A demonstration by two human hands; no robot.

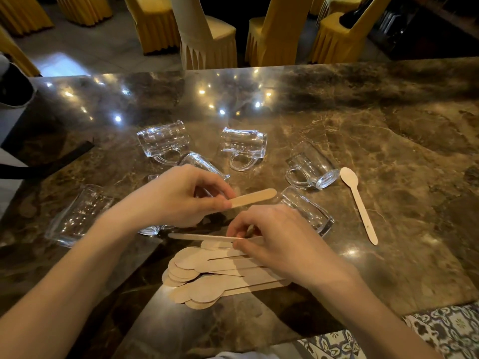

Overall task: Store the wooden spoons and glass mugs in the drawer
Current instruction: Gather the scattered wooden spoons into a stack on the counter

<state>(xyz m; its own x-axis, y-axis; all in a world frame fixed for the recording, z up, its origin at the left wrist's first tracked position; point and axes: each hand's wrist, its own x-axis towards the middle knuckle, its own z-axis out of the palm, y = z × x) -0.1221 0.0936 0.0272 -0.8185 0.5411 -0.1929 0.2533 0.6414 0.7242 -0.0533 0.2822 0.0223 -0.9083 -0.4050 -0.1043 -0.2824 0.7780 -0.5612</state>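
Note:
Several glass mugs lie on their sides on the marble counter, among them one at the back left, one in the middle, one at the right and one at the near left. My left hand pinches a wooden spoon handle that points right. My right hand pinches another thin wooden spoon above a fanned pile of wooden spoons. A single wooden spoon lies apart at the right. No drawer is in view.
Yellow-covered chairs stand beyond the counter's far edge. A dark strap and a grey object sit at the left edge. Patterned floor tiles show past the counter's near right corner.

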